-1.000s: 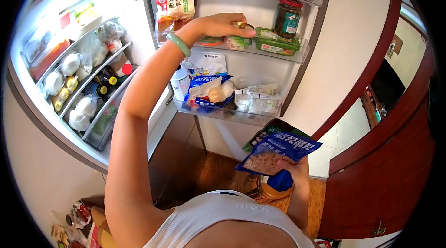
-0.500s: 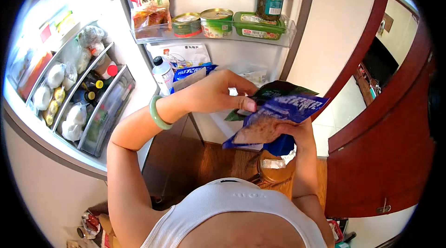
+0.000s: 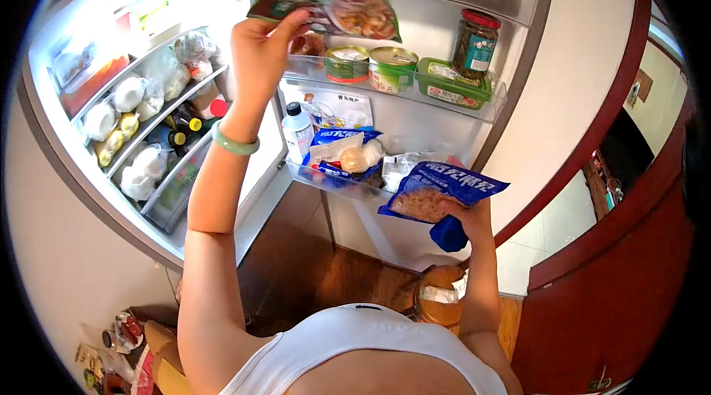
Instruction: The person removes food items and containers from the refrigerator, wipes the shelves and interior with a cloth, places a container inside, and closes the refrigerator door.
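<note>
My left hand (image 3: 263,47), with a jade bangle on its wrist, pinches a green and dark food packet (image 3: 355,11) by its lower edge, raised before the upper door shelf. My right hand (image 3: 470,219) grips a blue packet (image 3: 444,189) with a clear window in front of the lowest door shelf; a dark blue object (image 3: 449,234) hangs beneath it. Two cans (image 3: 392,68), a green tub (image 3: 453,85) and a red-lidded jar (image 3: 475,45) stand on the middle door shelf. The lowest shelf holds a white bottle (image 3: 298,131) and several packets.
The open fridge compartment (image 3: 148,114) at left holds bagged food and bottles. A round wooden stool (image 3: 442,310) stands below my right hand. Clutter (image 3: 122,350) lies at the lower left. A dark red door (image 3: 607,284) is at the right.
My left hand came down from the cans, took the green packet from beside the blue one, and lifted it up and left. My right hand still holds the blue packet.
</note>
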Available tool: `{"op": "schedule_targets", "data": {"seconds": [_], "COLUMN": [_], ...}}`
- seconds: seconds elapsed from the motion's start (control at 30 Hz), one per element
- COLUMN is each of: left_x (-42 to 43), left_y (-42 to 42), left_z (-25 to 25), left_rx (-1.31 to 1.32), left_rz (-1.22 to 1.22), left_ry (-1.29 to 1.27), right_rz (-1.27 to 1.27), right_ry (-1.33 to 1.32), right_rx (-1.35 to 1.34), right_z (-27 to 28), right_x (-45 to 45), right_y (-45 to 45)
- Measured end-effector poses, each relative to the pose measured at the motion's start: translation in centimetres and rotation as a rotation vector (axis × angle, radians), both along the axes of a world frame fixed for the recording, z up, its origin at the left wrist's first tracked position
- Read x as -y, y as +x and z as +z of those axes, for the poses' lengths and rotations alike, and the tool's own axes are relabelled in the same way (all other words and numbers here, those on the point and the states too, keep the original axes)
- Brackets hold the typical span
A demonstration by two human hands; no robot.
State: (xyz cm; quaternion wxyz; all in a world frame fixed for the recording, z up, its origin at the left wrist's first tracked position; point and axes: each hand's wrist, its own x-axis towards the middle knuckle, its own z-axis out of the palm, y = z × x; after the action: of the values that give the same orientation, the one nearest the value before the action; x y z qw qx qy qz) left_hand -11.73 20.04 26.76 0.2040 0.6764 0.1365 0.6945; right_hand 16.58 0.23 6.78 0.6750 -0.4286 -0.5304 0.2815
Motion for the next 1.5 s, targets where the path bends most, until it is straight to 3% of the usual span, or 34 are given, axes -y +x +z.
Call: {"op": "schedule_targets", "data": {"seconds": [0.23,0.43,0.47,0.57,0.63,0.9,1.03,1.3,1.4,1.43,1.5], "left_x": [-3.2,-3.4,-3.2,-4.3,-3.9,-4.5,-4.6,-4.2,-6.2,-6.4,-6.2], "left_y": [3.7,5.2,4.8,5.3,6.3,5.6,5.6,6.3,7.2,7.2,7.0], "left_z": [-0.6,-0.7,-0.7,-1.8,-2.2,0.0,0.2,-0.9,-1.9,-1.9,-1.4], "left_rx": [-0.116,0.167,0.145,0.094,0.066,-0.261,-0.195,-0.061,-0.114,-0.115,-0.298], "left_rz": [0.429,0.466,0.405,0.489,0.542,0.521,0.61,0.563,0.532,0.531,0.566], "left_ry": [0.179,0.243,0.115,0.062,0.258,0.052,0.201,0.276,0.625,0.628,0.399], "right_rz": [-0.054,-0.091,-0.069,-0.047,-0.045,0.006,0.008,-0.067,-0.085,-0.086,-0.098], "right_ry": [-0.007,-0.047,-0.023,-0.007,-0.018,-0.033,-0.065,-0.122,-0.091,-0.089,-0.085], "right_rx": [-0.034,-0.055,-0.08,-0.117,-0.124,-0.053,-0.085,-0.079,-0.083,-0.085,-0.12], "right_z": [-1.6,-1.1,-1.1,-1.9,-2.3,-3.2,-3.4,-5.2,-4.9,-4.8,-4.6], "right_x": [0.3,1.6,1.6,1.6,1.6,1.5,1.9,2.4,2.8,3.0,3.4], "right_y": [0.1,-0.2,-0.4,-0.1,0.1,0.8,0.6,1.3,0.9,0.8,0.4]}}
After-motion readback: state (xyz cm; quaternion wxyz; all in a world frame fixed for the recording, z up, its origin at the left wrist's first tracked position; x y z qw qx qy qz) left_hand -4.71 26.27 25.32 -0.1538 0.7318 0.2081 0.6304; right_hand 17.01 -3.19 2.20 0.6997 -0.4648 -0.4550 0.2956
